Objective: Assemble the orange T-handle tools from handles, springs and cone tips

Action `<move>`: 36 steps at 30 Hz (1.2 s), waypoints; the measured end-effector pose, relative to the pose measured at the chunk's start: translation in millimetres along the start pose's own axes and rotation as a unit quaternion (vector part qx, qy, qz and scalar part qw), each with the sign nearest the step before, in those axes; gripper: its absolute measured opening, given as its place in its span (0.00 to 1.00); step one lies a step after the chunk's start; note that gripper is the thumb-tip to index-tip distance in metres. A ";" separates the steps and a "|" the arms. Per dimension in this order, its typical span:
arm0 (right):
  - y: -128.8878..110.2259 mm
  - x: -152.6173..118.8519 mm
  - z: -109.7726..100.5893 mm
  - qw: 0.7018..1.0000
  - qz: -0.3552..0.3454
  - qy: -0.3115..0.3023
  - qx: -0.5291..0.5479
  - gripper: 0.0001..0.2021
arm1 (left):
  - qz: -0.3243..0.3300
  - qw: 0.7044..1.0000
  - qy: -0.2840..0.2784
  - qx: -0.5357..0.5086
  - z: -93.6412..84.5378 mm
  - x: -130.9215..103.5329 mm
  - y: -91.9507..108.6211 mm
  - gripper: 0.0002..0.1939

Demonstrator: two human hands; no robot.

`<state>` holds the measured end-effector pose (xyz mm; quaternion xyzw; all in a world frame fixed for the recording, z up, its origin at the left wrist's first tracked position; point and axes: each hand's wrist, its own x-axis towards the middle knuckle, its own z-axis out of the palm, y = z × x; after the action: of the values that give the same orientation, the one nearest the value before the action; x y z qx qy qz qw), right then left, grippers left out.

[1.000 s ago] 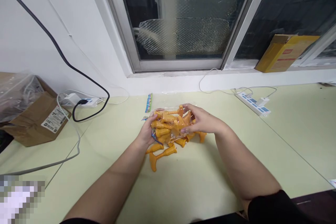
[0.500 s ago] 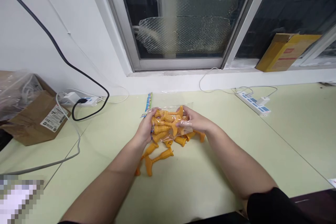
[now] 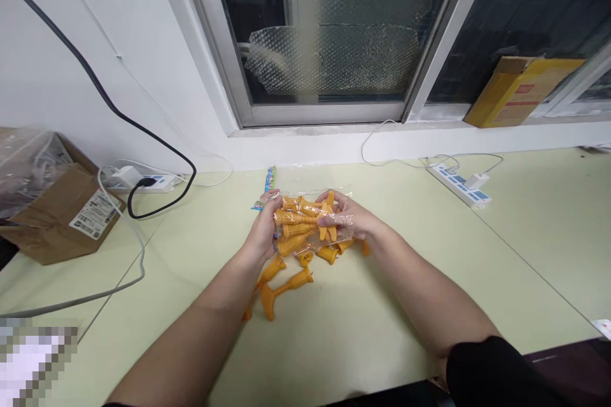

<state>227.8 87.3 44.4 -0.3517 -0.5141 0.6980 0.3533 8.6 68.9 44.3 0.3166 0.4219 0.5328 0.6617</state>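
Note:
Between my hands is a clear plastic bag (image 3: 310, 182) with several orange T-shaped plastic pieces (image 3: 296, 229) inside. They have ribbed, flared barrels and curved crossbars. My left hand (image 3: 261, 227) is closed around the bag's left side; its fingertips are partly hidden. At the other side, my right hand (image 3: 357, 216) grips the crossbar ends of the pieces, its thumb over them and shiny film across its fingers. A blue-green printed strip (image 3: 270, 179) edges the bag. Loose orange T-shaped pieces (image 3: 300, 278) lie on the table below and beside the bag.
On the pale green table (image 3: 363, 331), a cardboard box (image 3: 62, 216) with clear plastic stands at left, near a power strip (image 3: 162, 184) and cables. Another power strip (image 3: 461, 186) lies at right. A yellow carton (image 3: 522, 92) leans on the window.
The orange pieces inside the bag have shifted and lie more nearly side by side. Both hands keep hold and have moved only slightly. The view has tilted a little.

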 end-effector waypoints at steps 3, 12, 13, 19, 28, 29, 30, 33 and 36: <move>-0.1 0.6 -4.0 1.000 -0.003 0.001 0.016 0.31 | -0.004 1.000 -0.006 0.012 -4.2 0.8 -2.1 0.25; -3.8 2.4 -12.9 0.999 0.005 0.042 0.024 0.32 | 0.035 0.995 -0.068 0.067 4.6 -5.5 -2.3 0.27; -4.0 2.3 -14.1 0.999 0.008 0.043 0.022 0.32 | 0.040 0.993 -0.081 0.078 3.3 -5.1 -0.8 0.28; -5.4 0.6 -26.4 0.999 0.019 0.029 0.031 0.31 | 0.059 0.969 -0.181 0.160 -14.5 0.9 10.2 0.36; -21.8 -7.7 -51.1 0.995 0.045 0.077 0.036 0.28 | 0.049 0.973 -0.079 0.212 -26.5 4.2 29.3 0.38; -22.2 -8.2 -55.8 0.994 0.044 0.089 0.042 0.28 | 0.053 0.975 -0.069 0.203 -26.7 4.8 29.2 0.37; -22.2 -8.6 -60.8 0.993 0.043 0.099 0.051 0.28 | 0.055 0.978 -0.062 0.193 -27.0 5.6 28.6 0.36; -20.2 -9.2 -77.2 0.989 0.031 0.124 0.075 0.28 | 0.062 0.982 -0.050 0.171 -28.7 8.6 26.0 0.34; -17.1 -10.7 -95.2 0.985 0.018 0.148 0.085 0.27 | 0.070 0.983 -0.042 0.167 -31.6 11.7 25.7 0.34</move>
<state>316.8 126.6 40.9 -0.4291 -0.3888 0.6852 0.4418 -30.1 85.2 50.1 0.4735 0.4534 0.4863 0.5776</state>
